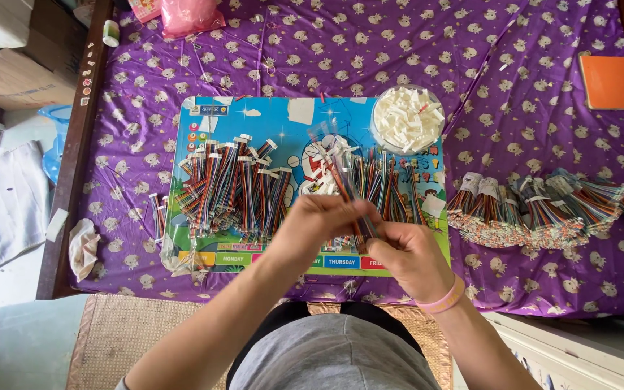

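Observation:
My left hand (319, 225) and my right hand (413, 258) meet above the front edge of a blue picture board (297, 119). Together they grip a thin bundle of multicoloured wires (341, 177) that sticks up and away from me, with white connectors at its far end. A pink band circles my right wrist. Under and beyond my hands lie loose multicoloured wire harnesses (236, 188) spread over the board. A round clear bowl (407, 119) of small white connector housings stands at the board's far right corner.
Tied bundles of wires (543, 206) lie in a row on the purple patterned cloth (514, 108) to the right. An orange booklet (613, 81) sits at the far right, a pink bag (185, 16) at the far edge, crumpled paper (83, 247) at the left.

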